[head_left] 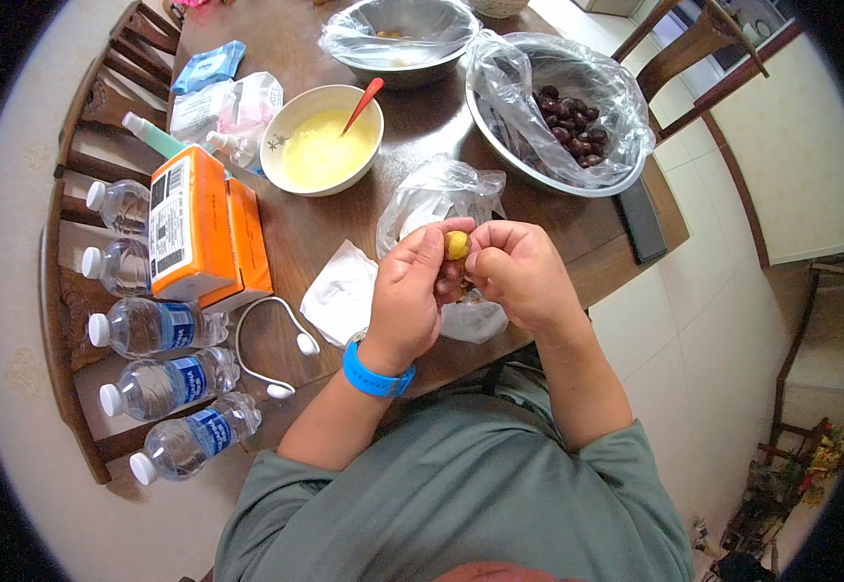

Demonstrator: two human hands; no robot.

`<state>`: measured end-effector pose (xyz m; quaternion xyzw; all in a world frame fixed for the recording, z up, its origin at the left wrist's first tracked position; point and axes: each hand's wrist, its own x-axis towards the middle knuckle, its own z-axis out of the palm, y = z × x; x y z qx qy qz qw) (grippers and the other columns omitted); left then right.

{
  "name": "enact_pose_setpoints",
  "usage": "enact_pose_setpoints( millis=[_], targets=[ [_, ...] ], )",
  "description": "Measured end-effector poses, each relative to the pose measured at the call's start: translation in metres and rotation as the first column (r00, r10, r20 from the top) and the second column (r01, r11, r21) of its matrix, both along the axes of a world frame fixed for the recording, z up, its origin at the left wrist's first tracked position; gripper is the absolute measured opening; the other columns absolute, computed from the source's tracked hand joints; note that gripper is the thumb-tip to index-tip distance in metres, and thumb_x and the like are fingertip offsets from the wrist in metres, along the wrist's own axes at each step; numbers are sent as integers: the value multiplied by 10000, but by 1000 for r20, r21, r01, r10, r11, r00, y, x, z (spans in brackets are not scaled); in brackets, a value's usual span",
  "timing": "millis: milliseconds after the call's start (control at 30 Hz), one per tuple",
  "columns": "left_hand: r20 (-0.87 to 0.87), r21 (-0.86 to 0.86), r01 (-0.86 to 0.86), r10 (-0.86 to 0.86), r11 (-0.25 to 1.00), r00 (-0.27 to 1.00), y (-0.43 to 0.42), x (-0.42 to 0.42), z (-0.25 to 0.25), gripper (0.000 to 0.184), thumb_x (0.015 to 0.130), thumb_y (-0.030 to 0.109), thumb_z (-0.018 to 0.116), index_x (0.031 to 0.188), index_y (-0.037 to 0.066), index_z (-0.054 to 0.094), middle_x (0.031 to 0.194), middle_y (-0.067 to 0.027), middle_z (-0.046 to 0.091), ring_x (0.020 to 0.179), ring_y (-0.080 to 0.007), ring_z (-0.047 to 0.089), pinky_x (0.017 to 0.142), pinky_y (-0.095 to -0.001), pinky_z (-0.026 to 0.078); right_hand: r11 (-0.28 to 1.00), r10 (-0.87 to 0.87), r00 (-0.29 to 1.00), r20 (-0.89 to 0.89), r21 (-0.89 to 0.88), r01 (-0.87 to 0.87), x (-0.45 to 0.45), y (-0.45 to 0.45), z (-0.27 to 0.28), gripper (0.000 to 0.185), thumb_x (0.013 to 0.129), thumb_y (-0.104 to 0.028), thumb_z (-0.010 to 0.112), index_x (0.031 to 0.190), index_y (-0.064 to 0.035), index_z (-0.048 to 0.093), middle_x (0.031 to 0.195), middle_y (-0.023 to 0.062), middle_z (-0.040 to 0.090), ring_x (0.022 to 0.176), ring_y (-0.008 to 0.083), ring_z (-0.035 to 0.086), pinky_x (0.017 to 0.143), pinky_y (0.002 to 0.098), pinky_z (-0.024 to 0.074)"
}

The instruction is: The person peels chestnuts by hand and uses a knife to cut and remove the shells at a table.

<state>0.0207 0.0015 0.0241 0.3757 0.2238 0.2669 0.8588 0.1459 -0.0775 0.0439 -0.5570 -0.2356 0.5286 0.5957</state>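
Observation:
Between the fingertips of both hands is a small yellow round fruit point(457, 245). My left hand point(409, 281), with a blue wristband point(375, 373) below it, is closed around the fruit, and something dark brown shows under its fingers. My right hand point(514, 270) pinches at the fruit's right side. Both hands are over a clear plastic bag point(475, 322) near the table's front edge. Left of them lies a white tissue point(340, 294). Dark round fruits point(574, 126) sit in a bag-lined metal bowl point(604, 190) at the upper right.
A white bowl point(274, 173) of pale yellow liquid holds a red spoon point(362, 105). Another lined bowl point(404, 76) stands at the back. Orange packs point(210, 233), several water bottles point(165, 327) and a white neckband point(240, 339) are at left. A black phone point(642, 228) lies at right.

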Motion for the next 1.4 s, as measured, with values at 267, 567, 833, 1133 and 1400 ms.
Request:
enact_pose_setpoints(
  millis=[267, 567, 833, 1133, 1400],
  targets=[
    [56, -151, 39, -31, 988, 998, 4, -4, 0, 305, 1025, 339, 423, 1039, 73, 571, 719, 35, 484, 561, -39, 358, 500, -173, 312, 998, 55, 987, 149, 20, -59, -1, -3, 3, 61, 841, -68, 563, 806, -32, 598, 678, -18, 560, 608, 47, 506, 535, 214, 414],
    [50, 12, 70, -70, 997, 996, 0, -2, -1, 352, 1004, 395, 451, 1092, 70, 552, 734, 27, 498, 572, -48, 392, 501, -179, 338, 996, 21, 995, -99, 89, -13, 6, -7, -1, 83, 875, -93, 536, 815, -50, 573, 639, -18, 524, 500, 48, 458, 431, 204, 340],
    [22, 104, 67, -70, 992, 997, 0, 0, -10, 250, 999, 294, 511, 1082, 64, 564, 799, 23, 594, 584, -15, 430, 504, -171, 320, 999, 28, 1000, 0, 24, -28, 6, -8, 3, 189, 871, -175, 589, 777, -18, 633, 582, -19, 518, 453, 46, 432, 408, 202, 309],
    [-96, 281, 56, -30, 958, 995, -1, -2, -1, 225, 993, 269, 519, 1051, 67, 597, 803, 24, 606, 581, -18, 438, 493, -174, 305, 997, 67, 997, 35, -47, -66, 9, -7, -1, 196, 854, -172, 582, 761, -10, 639, 604, -3, 551, 494, 56, 467, 448, 211, 352],
    [-76, 202, 54, -39, 978, 996, -1, -3, -4, 289, 1007, 312, 481, 1031, 51, 604, 754, 34, 568, 564, -21, 401, 488, -175, 297, 998, 66, 997, 27, -15, -65, 7, -7, -5, 162, 841, -131, 573, 754, -6, 631, 608, 18, 566, 493, 64, 478, 446, 214, 362]
  ],
)
